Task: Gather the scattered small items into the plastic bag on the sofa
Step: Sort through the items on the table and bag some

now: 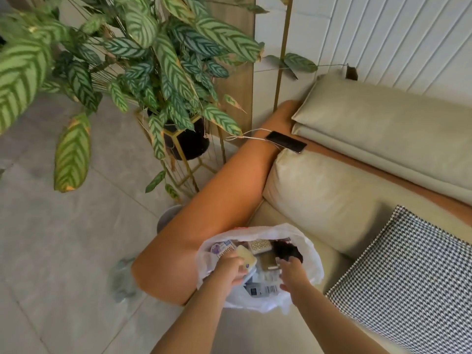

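A white plastic bag (pixel 310 254) stands open on the beige sofa seat (pixel 319 200), next to the orange armrest. Inside it lie several small packets, cards and a dark bundle (pixel 287 251). My left hand (pixel 231 268) is over the bag's left side and holds a pale yellow flat item (pixel 245 254) in its fingers. My right hand (pixel 291 275) reaches into the bag's mouth with fingers spread and relaxed, holding nothing that I can see.
A black phone (pixel 286 141) on a white cable lies on the orange armrest (pixel 224 200). A houndstooth cushion (pixel 408 282) sits to the right of the bag. A large striped-leaf plant in a black pot (pixel 187 141) on a gold stand is on the left, over grey floor tiles.
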